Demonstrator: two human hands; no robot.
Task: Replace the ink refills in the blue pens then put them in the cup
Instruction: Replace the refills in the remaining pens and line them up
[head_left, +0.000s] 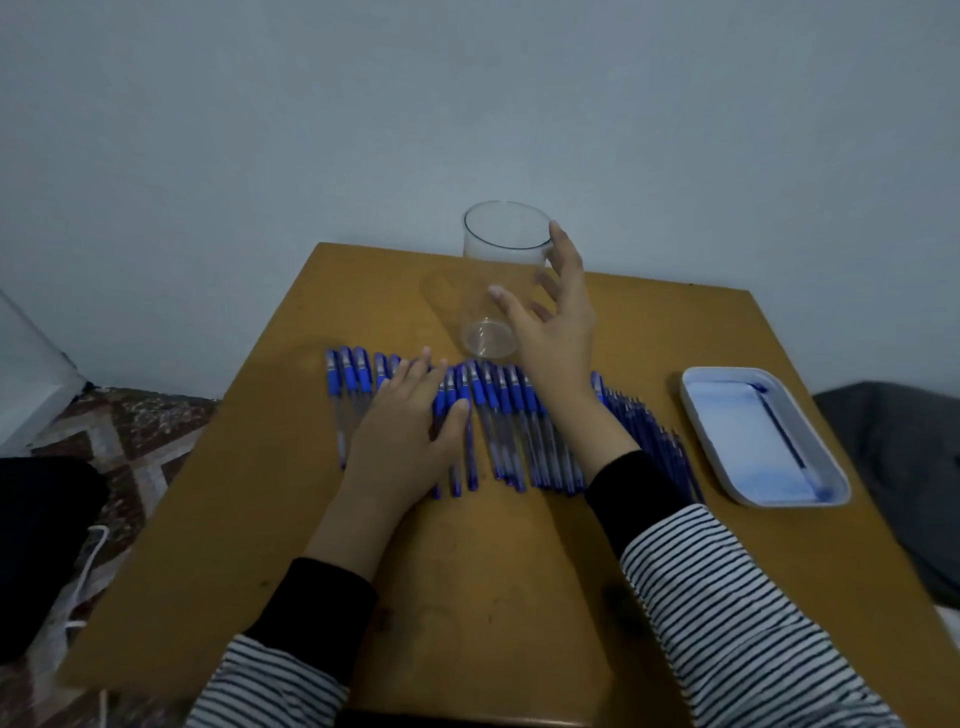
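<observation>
A row of several blue-capped pens (498, 415) lies across the middle of the brown table (467, 571). My left hand (410, 431) rests flat on the left part of the row, fingers straight. Behind the pens stands a clear plastic cup (493, 270), upright with nothing in it. My right hand (556, 317) is spread beside the cup's right wall, fingers extended, index tip near the rim and thumb across the front; whether it touches the cup I cannot tell. A bunch of thin blue refills (654, 436) lies to the right of the pens.
A white rectangular tray (717, 441) at the right holds one blue refill (784, 431). The table's back edge is against a pale wall. A patterned carpet and a white cable lie on the floor at the left; a dark grey cushion is at the right.
</observation>
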